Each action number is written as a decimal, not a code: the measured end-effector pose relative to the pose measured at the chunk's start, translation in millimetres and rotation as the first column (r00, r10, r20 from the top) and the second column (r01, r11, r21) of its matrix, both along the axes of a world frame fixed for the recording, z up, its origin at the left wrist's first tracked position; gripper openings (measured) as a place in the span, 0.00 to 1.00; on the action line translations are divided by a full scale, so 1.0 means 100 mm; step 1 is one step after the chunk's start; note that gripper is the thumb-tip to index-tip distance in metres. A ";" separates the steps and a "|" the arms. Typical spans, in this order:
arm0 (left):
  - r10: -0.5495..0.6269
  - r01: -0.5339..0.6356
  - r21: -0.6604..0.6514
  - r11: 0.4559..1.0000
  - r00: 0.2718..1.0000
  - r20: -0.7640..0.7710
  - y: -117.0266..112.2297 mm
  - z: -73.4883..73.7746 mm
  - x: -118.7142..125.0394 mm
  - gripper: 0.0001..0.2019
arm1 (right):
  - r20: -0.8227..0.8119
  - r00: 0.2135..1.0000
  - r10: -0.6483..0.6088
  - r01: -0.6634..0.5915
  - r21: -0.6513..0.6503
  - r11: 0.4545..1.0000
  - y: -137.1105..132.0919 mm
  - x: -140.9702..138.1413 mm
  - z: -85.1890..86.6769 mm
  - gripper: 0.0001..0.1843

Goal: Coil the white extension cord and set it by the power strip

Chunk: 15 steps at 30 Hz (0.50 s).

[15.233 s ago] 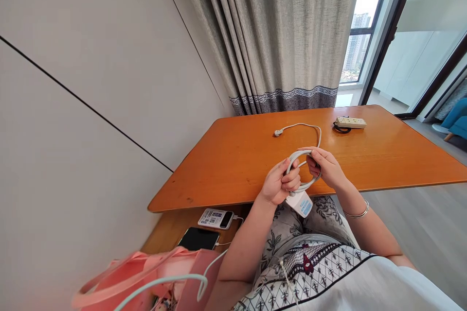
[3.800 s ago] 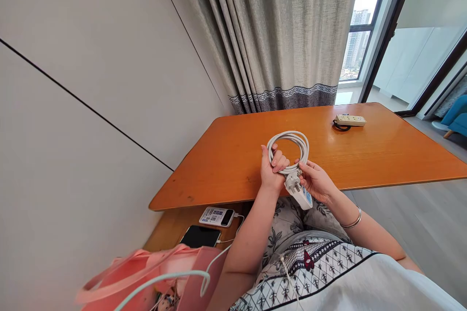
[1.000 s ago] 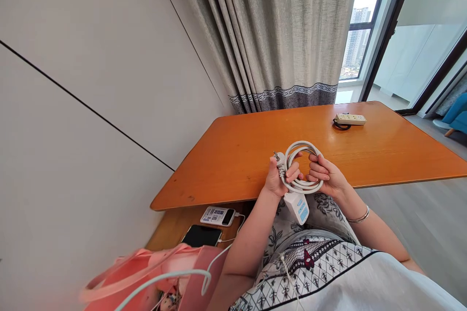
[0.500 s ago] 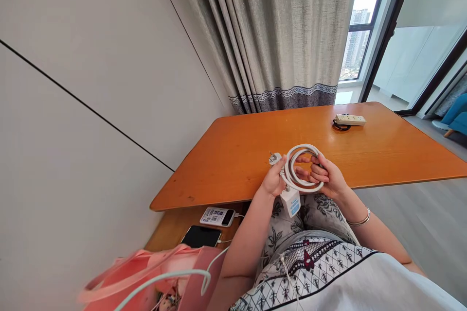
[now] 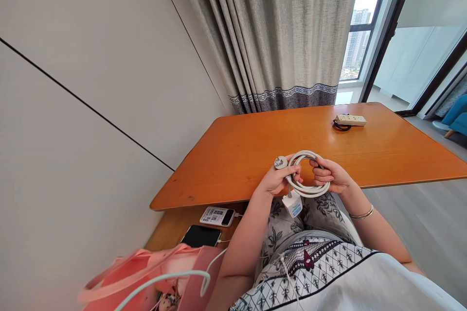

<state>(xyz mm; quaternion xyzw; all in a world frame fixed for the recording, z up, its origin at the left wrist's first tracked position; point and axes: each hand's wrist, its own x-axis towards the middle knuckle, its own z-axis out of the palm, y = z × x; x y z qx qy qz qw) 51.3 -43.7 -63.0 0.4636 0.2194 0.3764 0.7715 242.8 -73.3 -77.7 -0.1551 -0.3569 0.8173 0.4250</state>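
Both hands hold a coiled white cable [image 5: 308, 187] at the near edge of the orange table [image 5: 248, 150]. My left hand [image 5: 277, 180] grips the coil's left side, and the plug [image 5: 280, 162] sticks out above its fingers. My right hand [image 5: 330, 175] is closed on the coil's right side, fingers hooked through the loop. A small white socket block with a blue label [image 5: 293, 203] hangs from the coil over my lap.
A beige power strip [image 5: 350, 119] with a black cord lies at the far side of the table. On a lower shelf to the left lie a power bank [image 5: 218, 216] and a dark phone [image 5: 199, 236]. A pink bag [image 5: 153, 274] sits at the lower left. Curtain and window are behind the table.
The coil has been turned and lowered slightly between my hands. The plug end has shifted a little to the right above my left fingers. The socket block swung slightly.
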 end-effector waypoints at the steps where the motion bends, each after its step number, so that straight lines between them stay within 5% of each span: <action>1: 0.014 -0.013 -0.019 1.000 1.000 0.025 -0.01 0.00 0.03 0.16 | 0.012 1.000 -0.012 0.012 0.008 1.000 0.00 0.00 0.00 0.16; 6: 0.087 -0.071 -0.126 0.989 0.987 0.133 -0.02 -0.02 0.16 0.19 | 0.018 0.990 -0.138 0.138 -0.016 0.990 -0.01 -0.06 -0.03 0.14; 15: 0.273 -0.250 -0.220 0.943 0.959 0.078 -0.03 0.07 0.17 0.19 | -0.071 0.935 -0.347 0.343 -0.069 0.937 -0.05 -0.24 -0.24 0.22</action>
